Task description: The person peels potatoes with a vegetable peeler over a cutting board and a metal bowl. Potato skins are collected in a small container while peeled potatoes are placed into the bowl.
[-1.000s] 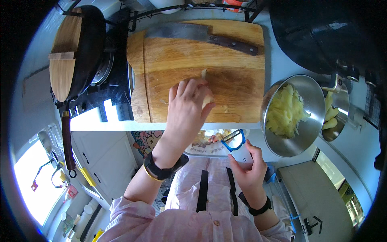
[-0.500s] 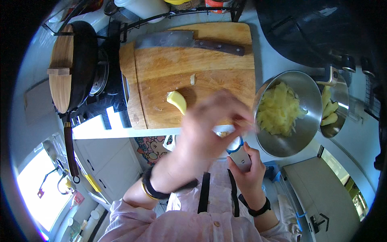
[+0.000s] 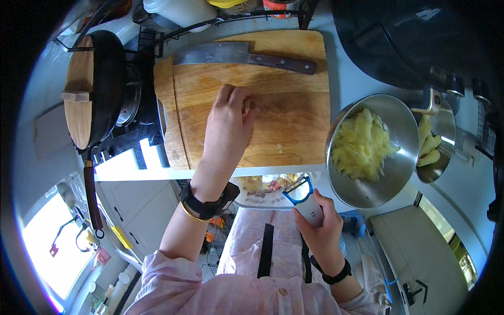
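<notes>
My left hand (image 3: pixel 227 123) is over the wooden cutting board (image 3: pixel 294 115), its fingers curled in toward the thumb. What those fingers hold, if anything, is hidden by the hand. No pale yellow peeled piece shows on the board beside it. In my right hand (image 3: pixel 323 223), near the counter's front edge, is a peeler (image 3: pixel 310 206) with a whitish handle and a blue head. Below the peeler's blade, a pale tub (image 3: pixel 262 200) holds peelings and scraps. A cleaver (image 3: pixel 210 54) with a dark wooden handle lies across the far part of the board.
To the right, a steel pan (image 3: pixel 386 184) holds a heap of thin yellow slices (image 3: pixel 363 142). Behind it, a smaller steel bowl (image 3: pixel 443 165) has several yellow pieces (image 3: pixel 430 149). A dark pan with a wooden lid (image 3: pixel 79 100) stands at left; a wire rack (image 3: pixel 226 20) runs along the back.
My left hand has swung from near the peeler to the board's left middle. The yellow piece and small pale scrap there no longer show. My right hand keeps the peeler almost in place.
</notes>
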A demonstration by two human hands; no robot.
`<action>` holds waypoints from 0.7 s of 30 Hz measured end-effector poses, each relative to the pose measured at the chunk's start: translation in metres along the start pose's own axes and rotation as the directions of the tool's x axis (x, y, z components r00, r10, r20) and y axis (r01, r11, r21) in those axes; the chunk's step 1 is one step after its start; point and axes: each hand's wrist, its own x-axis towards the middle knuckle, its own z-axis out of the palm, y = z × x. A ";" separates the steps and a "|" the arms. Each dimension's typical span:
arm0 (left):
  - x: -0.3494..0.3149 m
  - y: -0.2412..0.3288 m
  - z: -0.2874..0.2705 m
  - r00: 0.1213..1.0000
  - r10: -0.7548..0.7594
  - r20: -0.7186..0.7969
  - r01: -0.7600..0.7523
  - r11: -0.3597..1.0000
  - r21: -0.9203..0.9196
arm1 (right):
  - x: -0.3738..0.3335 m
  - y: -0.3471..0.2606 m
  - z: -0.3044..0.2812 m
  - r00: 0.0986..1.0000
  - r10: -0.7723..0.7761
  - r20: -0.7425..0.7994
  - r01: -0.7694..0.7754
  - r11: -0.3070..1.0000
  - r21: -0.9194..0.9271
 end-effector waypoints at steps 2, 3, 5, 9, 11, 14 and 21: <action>0.000 -0.002 0.009 0.999 -0.026 0.019 0.027 0.998 -0.063 | 0.001 0.000 0.000 1.000 -0.014 -0.001 0.014 1.000 -0.002; 0.000 0.000 0.011 1.000 -0.004 0.009 0.004 1.000 -0.026 | 0.001 -0.001 0.001 1.000 -0.023 -0.002 0.022 0.999 -0.023; 0.002 0.010 0.010 1.000 0.006 0.008 -0.007 0.997 0.074 | 0.001 -0.001 0.000 0.999 -0.051 -0.015 0.050 0.998 -0.037; -0.003 0.052 -0.006 0.994 0.093 -0.063 -0.109 0.936 -0.335 | 0.002 -0.002 -0.001 1.000 -0.010 0.009 0.010 1.000 -0.026; -0.018 0.083 -0.010 0.953 0.282 -0.110 -0.299 0.818 -0.491 | 0.003 -0.003 -0.002 0.999 0.032 0.033 -0.031 0.999 -0.019; -0.024 0.117 0.002 0.835 0.549 -0.046 -0.481 0.687 -0.545 | 0.003 -0.005 0.000 0.995 0.052 0.090 -0.043 0.995 -0.095; -0.029 0.066 -0.026 0.935 0.355 -0.010 -0.349 0.915 -0.203 | 0.002 -0.005 0.007 1.000 0.014 0.018 -0.013 1.000 -0.026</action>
